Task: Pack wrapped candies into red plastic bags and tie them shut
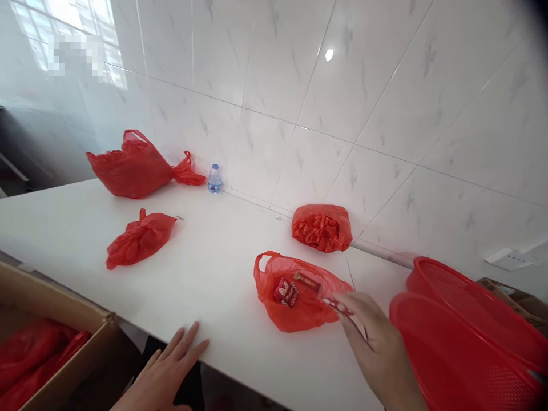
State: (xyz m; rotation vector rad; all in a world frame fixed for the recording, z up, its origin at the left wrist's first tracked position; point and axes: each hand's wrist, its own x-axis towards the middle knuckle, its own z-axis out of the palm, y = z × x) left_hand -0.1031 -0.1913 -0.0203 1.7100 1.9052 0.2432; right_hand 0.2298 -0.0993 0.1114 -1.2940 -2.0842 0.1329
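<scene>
A thin red red-and-white patterned packet [338,306] is pinched between the thumb and fingers of my right hand [374,337], over the right side of an open red plastic bag [286,322]. Inside that bag lie a dark red packet [286,292] with a picture on it and a brown-and-gold packet [306,281]. What the pinched packet contains cannot be made out. My left hand [171,359] rests with fingers spread on the front edge of the white table [222,274], holding nothing.
Behind the open bag sits a bundle of red bags [321,228]. Toward the left are a tied red bag [141,238], a large full red bag [132,168] and a water bottle [214,179]. Red baskets [454,337] stand at right, a cardboard box [64,354] at lower left.
</scene>
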